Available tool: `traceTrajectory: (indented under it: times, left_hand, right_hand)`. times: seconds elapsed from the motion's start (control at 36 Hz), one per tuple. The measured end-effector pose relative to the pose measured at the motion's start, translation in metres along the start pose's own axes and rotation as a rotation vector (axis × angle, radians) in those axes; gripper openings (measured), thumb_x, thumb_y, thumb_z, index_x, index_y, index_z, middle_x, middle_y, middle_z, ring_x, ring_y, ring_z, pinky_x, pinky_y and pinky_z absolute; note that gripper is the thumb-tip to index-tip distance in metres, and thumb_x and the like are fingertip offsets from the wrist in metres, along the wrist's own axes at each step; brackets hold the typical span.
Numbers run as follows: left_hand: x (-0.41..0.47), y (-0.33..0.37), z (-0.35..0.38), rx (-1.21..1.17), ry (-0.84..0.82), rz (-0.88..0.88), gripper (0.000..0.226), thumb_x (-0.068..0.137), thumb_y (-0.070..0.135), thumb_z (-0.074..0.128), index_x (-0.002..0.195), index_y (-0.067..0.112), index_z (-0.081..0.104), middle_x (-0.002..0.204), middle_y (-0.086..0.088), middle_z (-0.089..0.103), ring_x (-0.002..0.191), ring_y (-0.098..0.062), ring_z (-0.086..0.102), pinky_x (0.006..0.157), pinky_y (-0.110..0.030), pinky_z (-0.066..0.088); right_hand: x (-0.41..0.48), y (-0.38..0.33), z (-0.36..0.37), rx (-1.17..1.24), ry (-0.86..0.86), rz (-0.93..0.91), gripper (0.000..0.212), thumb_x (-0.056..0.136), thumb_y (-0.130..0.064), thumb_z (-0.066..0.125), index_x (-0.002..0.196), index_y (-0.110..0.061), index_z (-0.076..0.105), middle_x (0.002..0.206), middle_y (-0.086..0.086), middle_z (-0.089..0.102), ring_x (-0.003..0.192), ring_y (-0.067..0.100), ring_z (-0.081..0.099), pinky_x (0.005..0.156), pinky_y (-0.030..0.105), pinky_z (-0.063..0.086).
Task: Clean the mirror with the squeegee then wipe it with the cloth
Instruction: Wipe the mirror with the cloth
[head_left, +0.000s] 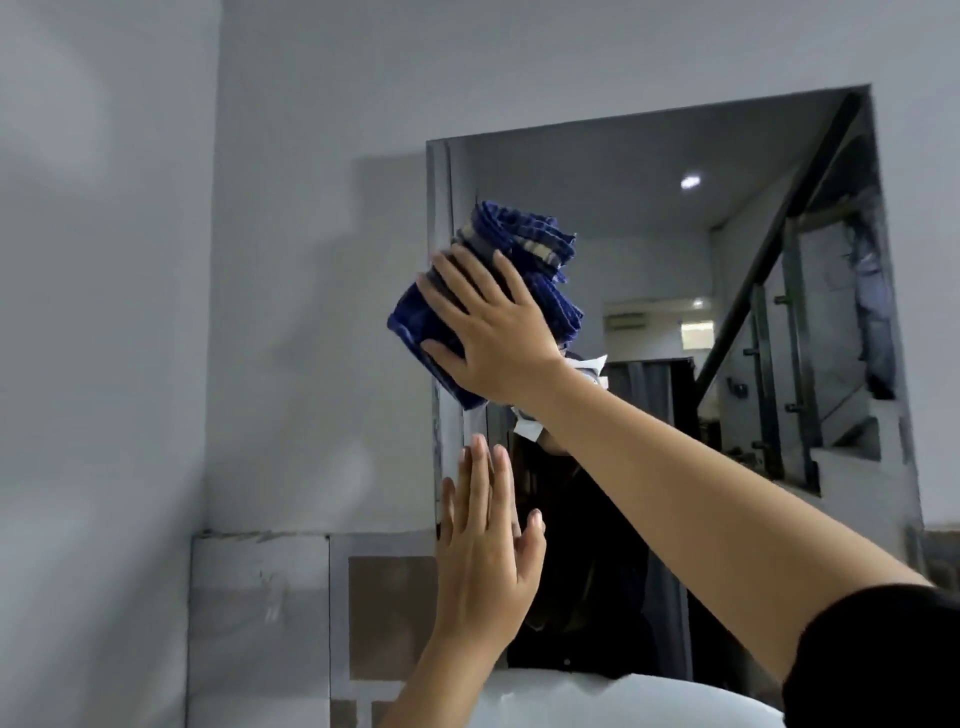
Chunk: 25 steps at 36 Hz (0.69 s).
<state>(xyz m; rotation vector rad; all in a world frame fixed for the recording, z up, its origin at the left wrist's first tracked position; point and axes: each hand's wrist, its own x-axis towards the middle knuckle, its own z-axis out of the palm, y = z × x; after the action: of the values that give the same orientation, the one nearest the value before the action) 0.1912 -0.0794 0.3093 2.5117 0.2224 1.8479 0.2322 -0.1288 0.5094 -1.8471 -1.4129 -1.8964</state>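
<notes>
A frameless rectangular mirror (675, 234) hangs on the grey wall and reflects a staircase and ceiling lights. My right hand (493, 327) presses a folded blue cloth (519, 249) flat against the mirror's upper left part, fingers spread over it. Part of the cloth sticks out above my fingers and part to the left below them. My left hand (488, 545) rests lower down with its palm and straight fingers flat by the mirror's left edge, holding nothing. No squeegee is in view.
The grey wall (260, 260) fills the left side, with pale tiles (260, 597) below it. A white rounded basin rim (597, 696) shows at the bottom under the mirror. A dark-clothed person's reflection sits behind my arms.
</notes>
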Motion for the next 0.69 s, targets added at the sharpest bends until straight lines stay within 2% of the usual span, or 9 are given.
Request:
traceTrajectory:
  times: [0.08, 0.17, 0.25, 0.36, 0.44, 0.53, 0.61, 0.69]
  left_hand:
    - [0.000, 0.002, 0.001, -0.007, 0.008, -0.006, 0.066, 0.093, 0.040, 0.035, 0.148, 0.012, 0.010, 0.157, -0.007, 0.004, 0.145, -0.018, 0.001, 0.115, -0.044, 0.014]
    - [0.000, 0.002, 0.000, -0.028, 0.020, 0.014, 0.067, 0.093, 0.038, 0.036, 0.148, 0.011, 0.009, 0.157, -0.009, 0.006, 0.145, -0.021, 0.003, 0.117, -0.044, 0.011]
    - [0.000, 0.001, 0.000, -0.031, 0.024, 0.039, 0.067, 0.093, 0.036, 0.036, 0.147, 0.010, 0.009, 0.157, -0.011, 0.007, 0.145, -0.023, 0.003, 0.115, -0.044, 0.012]
    - [0.000, 0.001, 0.001, -0.038, 0.011, 0.014, 0.068, 0.091, 0.036, 0.040, 0.147, 0.009, 0.011, 0.157, -0.010, 0.005, 0.145, -0.023, 0.002, 0.114, -0.046, 0.013]
    - [0.000, 0.004, 0.000, -0.014, 0.006, -0.004, 0.069, 0.091, 0.037, 0.038, 0.147, 0.008, 0.012, 0.157, -0.011, 0.007, 0.145, -0.024, 0.002, 0.114, -0.046, 0.013]
    - [0.000, 0.007, -0.002, -0.002, -0.006, -0.012, 0.068, 0.093, 0.036, 0.038, 0.148, 0.010, 0.007, 0.157, -0.009, 0.003, 0.145, -0.021, -0.001, 0.115, -0.041, 0.007]
    - [-0.004, 0.009, -0.003, -0.011, -0.036, -0.028, 0.067, 0.096, 0.037, 0.035, 0.148, 0.014, 0.000, 0.157, -0.003, -0.006, 0.144, -0.015, -0.009, 0.116, -0.036, -0.002]
    - [-0.010, 0.007, -0.003, -0.009, -0.045, -0.023, 0.063, 0.097, 0.038, 0.034, 0.148, 0.014, 0.005, 0.157, -0.004, -0.002, 0.144, -0.013, -0.007, 0.116, -0.036, 0.003]
  right_hand:
    - [-0.020, 0.029, -0.007, -0.036, -0.048, -0.140, 0.060, 0.091, -0.052, 0.031, 0.142, -0.021, 0.033, 0.151, 0.004, 0.032, 0.141, 0.024, 0.024, 0.116, 0.045, 0.011]
    - [-0.049, 0.076, -0.024, -0.068, -0.075, -0.075, 0.061, 0.091, -0.054, 0.031, 0.144, -0.025, 0.028, 0.153, 0.000, 0.027, 0.143, 0.020, 0.019, 0.117, 0.042, 0.008]
    - [-0.092, 0.127, -0.043, -0.085, -0.071, 0.153, 0.062, 0.091, -0.055, 0.029, 0.146, -0.028, 0.020, 0.155, -0.002, 0.020, 0.144, 0.017, 0.013, 0.117, 0.040, 0.006]
    - [-0.151, 0.157, -0.053, -0.025, 0.031, 0.678, 0.063, 0.091, -0.057, 0.024, 0.147, -0.032, 0.009, 0.158, -0.006, 0.006, 0.144, 0.011, 0.000, 0.117, 0.039, -0.001]
    - [-0.169, 0.135, -0.044, 0.057, 0.118, 0.960, 0.062, 0.092, -0.055, 0.023, 0.147, -0.031, 0.007, 0.158, -0.004, 0.003, 0.144, 0.013, -0.003, 0.117, 0.042, -0.002]
    - [-0.163, 0.091, -0.032, 0.146, 0.185, 1.127, 0.063, 0.094, -0.052, 0.026, 0.148, -0.026, 0.007, 0.158, -0.002, 0.001, 0.144, 0.015, -0.004, 0.116, 0.044, -0.003]
    - [-0.144, 0.045, -0.020, 0.209, 0.216, 1.189, 0.064, 0.094, -0.049, 0.029, 0.148, -0.023, 0.007, 0.158, 0.001, 0.001, 0.144, 0.017, -0.004, 0.114, 0.046, -0.003]
    - [-0.115, 0.007, -0.010, 0.225, 0.194, 1.103, 0.066, 0.093, -0.049, 0.031, 0.148, -0.021, 0.007, 0.158, 0.004, 0.001, 0.144, 0.019, -0.004, 0.113, 0.046, -0.004]
